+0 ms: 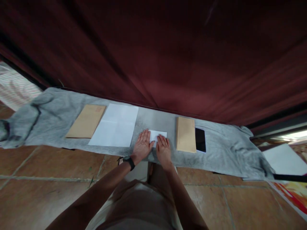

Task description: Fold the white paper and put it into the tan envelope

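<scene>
A small folded sheet of white paper (158,133) lies on the grey cloth between my hands. My left hand (142,144) rests flat over its left end, fingers stretched out and pointing away from me. On the paper's right part lies my right hand (163,149), its fingers also extended and flat. Both palms hide some of the paper's near side. To the left is a larger stack of white paper (115,126), with faint crease lines across the top sheet. Right of my hands sits a pile of brown envelopes (186,134).
Another brown envelope stack (86,122) lies at the left. A dark-screened phone (200,140) touches the right envelopes. The grey cloth (218,150) covers a narrow surface. Behind it hangs a dark red fabric (153,64). Tiled floor (59,191) shows below.
</scene>
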{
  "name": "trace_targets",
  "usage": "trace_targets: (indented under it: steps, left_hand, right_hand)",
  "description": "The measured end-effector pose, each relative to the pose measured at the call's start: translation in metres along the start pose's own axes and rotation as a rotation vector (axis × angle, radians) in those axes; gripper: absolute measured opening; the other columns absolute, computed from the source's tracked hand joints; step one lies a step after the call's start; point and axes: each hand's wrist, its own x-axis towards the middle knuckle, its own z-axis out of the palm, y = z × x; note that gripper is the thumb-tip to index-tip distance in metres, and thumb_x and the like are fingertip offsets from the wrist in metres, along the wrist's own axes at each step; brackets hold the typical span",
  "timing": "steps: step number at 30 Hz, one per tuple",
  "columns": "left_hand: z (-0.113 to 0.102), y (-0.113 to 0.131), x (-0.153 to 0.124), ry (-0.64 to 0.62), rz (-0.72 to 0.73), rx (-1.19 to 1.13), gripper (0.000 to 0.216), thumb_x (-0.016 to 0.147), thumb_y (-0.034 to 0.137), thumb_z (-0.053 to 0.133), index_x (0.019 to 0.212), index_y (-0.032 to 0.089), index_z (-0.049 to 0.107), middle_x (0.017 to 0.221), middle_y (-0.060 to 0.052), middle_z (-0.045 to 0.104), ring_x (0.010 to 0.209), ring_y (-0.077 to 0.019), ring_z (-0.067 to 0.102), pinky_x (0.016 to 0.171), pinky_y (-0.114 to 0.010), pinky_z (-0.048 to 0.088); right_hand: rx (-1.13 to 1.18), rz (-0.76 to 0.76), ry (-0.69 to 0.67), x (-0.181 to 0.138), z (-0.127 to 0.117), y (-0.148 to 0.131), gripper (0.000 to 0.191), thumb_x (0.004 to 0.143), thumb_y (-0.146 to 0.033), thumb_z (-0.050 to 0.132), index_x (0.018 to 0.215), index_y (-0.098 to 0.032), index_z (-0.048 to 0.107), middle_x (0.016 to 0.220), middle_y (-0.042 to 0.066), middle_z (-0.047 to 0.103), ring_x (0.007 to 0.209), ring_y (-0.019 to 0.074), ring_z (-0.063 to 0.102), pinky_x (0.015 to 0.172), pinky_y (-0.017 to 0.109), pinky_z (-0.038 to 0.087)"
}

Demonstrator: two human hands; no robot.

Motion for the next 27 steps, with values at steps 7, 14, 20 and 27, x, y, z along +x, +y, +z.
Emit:
trace_targets:
  steps: [7, 14, 20, 27]
  left_hand:
    - [0.000, 0.001, 0.001, 0.023, -0.004, -0.007, 0.065, 0.103, 0.044, 0.037, 0.154, 0.004, 0.037, 0.157, -0.023, 0.042, 0.150, -0.0329, 0.034, 0.121, -0.054, 0.033]
    - [0.004, 0.000, 0.001, -0.015, -0.010, 0.021, 0.067, 0.102, 0.044, 0.039, 0.154, 0.001, 0.037, 0.159, -0.025, 0.037, 0.151, -0.0343, 0.033, 0.122, -0.053, 0.031]
    - [0.006, 0.000, 0.000, 0.023, -0.001, 0.008, 0.067, 0.102, 0.043, 0.038, 0.155, 0.002, 0.035, 0.158, -0.024, 0.039, 0.150, -0.0341, 0.034, 0.121, -0.055, 0.032]
    - [0.005, -0.001, 0.001, -0.050, -0.022, 0.021, 0.063, 0.101, 0.032, 0.037, 0.156, 0.003, 0.034, 0.163, -0.021, 0.033, 0.153, -0.0316, 0.028, 0.124, -0.052, 0.026]
  right_hand:
    - [-0.039, 0.064, 0.082, 0.010, 0.007, 0.002, 0.045, 0.105, -0.027, 0.040, 0.147, -0.014, 0.052, 0.155, 0.016, 0.049, 0.145, 0.0284, 0.042, 0.119, 0.051, 0.032]
    - [-0.059, 0.143, 0.197, 0.006, 0.006, 0.013, 0.051, 0.104, -0.032, 0.043, 0.149, -0.010, 0.047, 0.152, 0.020, 0.051, 0.140, 0.0329, 0.048, 0.116, 0.055, 0.036]
    - [-0.055, 0.132, 0.163, 0.009, 0.001, 0.005, 0.049, 0.104, -0.025, 0.041, 0.150, -0.008, 0.047, 0.155, 0.019, 0.047, 0.147, 0.0303, 0.040, 0.121, 0.055, 0.030]
    - [-0.001, 0.014, -0.001, 0.010, 0.006, -0.008, 0.047, 0.106, -0.031, 0.039, 0.149, -0.016, 0.050, 0.157, 0.011, 0.047, 0.147, 0.0241, 0.040, 0.122, 0.044, 0.030]
